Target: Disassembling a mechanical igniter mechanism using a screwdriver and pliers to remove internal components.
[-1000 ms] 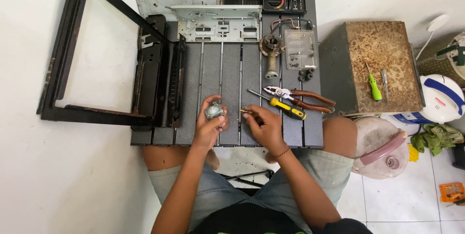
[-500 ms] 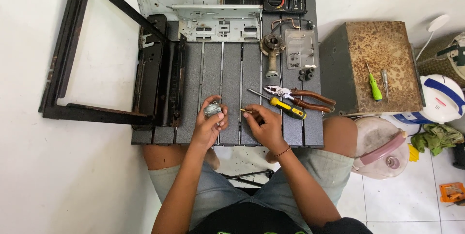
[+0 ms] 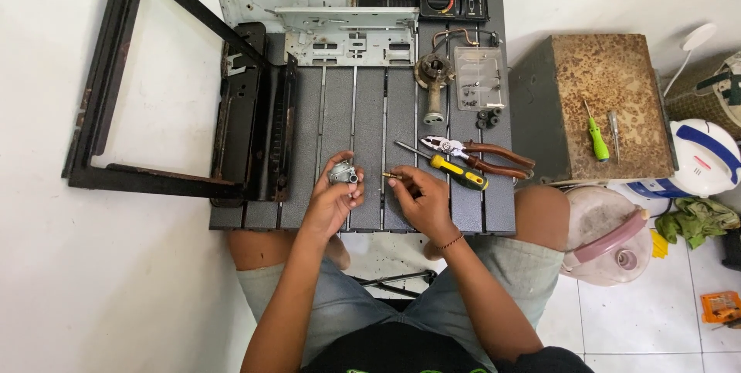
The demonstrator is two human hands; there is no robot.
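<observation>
The left hand (image 3: 333,197) is closed around a small grey cast-metal valve (image 3: 343,173) near the frame's centre, while the right hand (image 3: 417,199) pinches a thin brass pin (image 3: 393,176) just beside it. Both hover over the dark ribbed tabletop (image 3: 369,111) (speckled finish), with a yellow-handled screwdriver (image 3: 448,169) and rust-red pliers (image 3: 478,155) lying right of them.

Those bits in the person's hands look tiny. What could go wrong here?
The small brass piece pinched in the right hand could slip and drop through a slot of the slatted grey table. The grey metal part in the left hand might also fall. The pliers and yellow-handled screwdriver lie close enough to be knocked.
</observation>
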